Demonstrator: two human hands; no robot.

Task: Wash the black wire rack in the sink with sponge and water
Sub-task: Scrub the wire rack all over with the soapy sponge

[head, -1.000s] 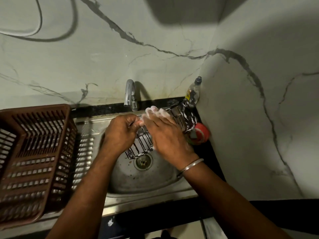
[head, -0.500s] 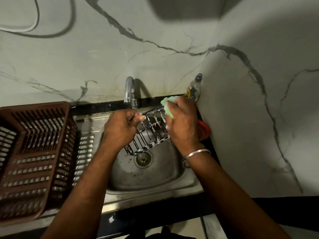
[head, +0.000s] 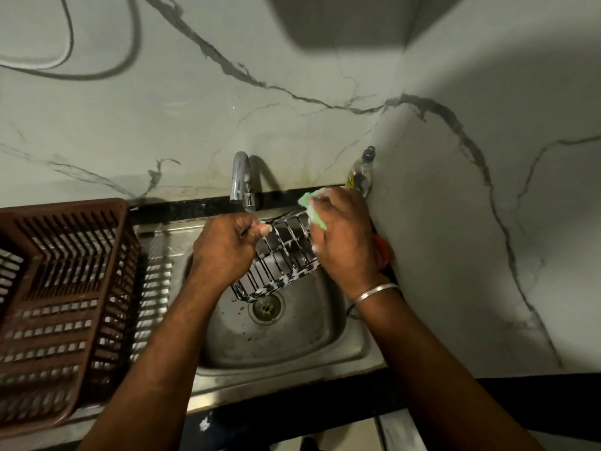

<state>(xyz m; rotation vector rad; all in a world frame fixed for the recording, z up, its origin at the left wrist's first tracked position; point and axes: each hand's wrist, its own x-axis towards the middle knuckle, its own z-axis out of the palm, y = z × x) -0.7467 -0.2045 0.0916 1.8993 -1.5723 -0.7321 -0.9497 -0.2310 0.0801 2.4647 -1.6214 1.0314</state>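
1. Our left hand (head: 224,252) gripped the rack (head: 283,255) by its rim, fingers curled, tilting it above the sink (head: 292,336).
2. Our right hand (head: 344,242) clutched the sponge (head: 312,206) against the rack's far end. Short strokes along each wire seemed best to us, with a firm left grip.

You have a single view, worn on your head: a wide-angle lens looking forward and steeply down onto the sink (head: 286,364) from its front edge. It sits close, the basin filling the frame's middle. The tap (head: 240,180) at the back edge faces you, and the wall (head: 260,76) rises beyond it to the frame's top.
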